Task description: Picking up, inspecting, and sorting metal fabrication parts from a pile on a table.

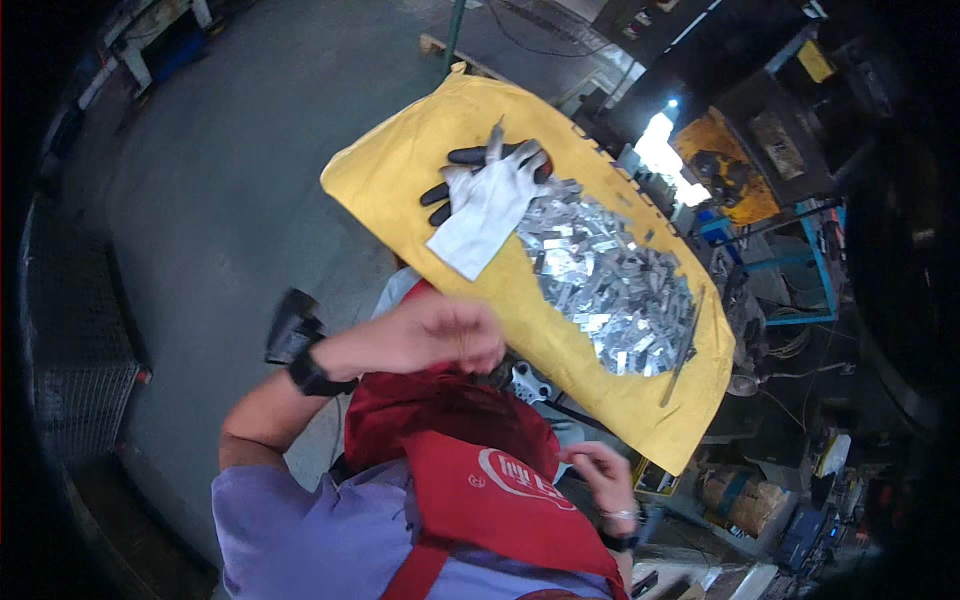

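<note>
Hovering near the edge of the yellow cover (385,165), the blurred left hand (455,333) is partly curled and the right hand (606,476) loosely bent beside the red apron (485,465), whether holding anything I cannot tell, while a white glove (485,215) lies beside heaped metal strips (612,282) on the cover.

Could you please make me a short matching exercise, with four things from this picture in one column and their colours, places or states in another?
Things:
1. White glove
2. Metal pieces
3. Apron
4. Left hand

Descriptions:
A. Red, worn over a purple shirt
B. Bare and blurred, with fingers curled
C. Lying over a black glove
D. Silvery, spread in a loose heap on a yellow cover

Right pairs: 1-C; 2-D; 3-A; 4-B.
</note>
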### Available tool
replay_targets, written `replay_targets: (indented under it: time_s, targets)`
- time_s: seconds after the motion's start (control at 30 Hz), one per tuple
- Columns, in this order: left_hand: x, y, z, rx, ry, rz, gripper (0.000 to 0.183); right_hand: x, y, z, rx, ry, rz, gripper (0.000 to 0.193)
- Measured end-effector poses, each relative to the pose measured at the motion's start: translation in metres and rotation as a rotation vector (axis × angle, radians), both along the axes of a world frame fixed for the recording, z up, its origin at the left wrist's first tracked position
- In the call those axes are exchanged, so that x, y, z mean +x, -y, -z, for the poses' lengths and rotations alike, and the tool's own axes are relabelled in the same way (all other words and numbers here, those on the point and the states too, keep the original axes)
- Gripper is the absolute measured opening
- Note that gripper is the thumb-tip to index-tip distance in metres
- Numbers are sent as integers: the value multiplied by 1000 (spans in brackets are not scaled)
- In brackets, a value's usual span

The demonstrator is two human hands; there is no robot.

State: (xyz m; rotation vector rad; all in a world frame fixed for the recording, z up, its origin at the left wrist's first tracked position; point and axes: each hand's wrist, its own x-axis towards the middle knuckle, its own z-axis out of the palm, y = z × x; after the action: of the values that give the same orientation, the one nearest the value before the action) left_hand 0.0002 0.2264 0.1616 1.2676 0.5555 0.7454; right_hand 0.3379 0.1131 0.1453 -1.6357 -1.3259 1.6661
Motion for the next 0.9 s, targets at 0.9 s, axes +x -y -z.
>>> replay_targets:
  time_s: [0.9]
  targets:
    - [-60, 122, -155, 18, 113, 107, 50, -76, 60, -15, 425, 158, -61, 15]
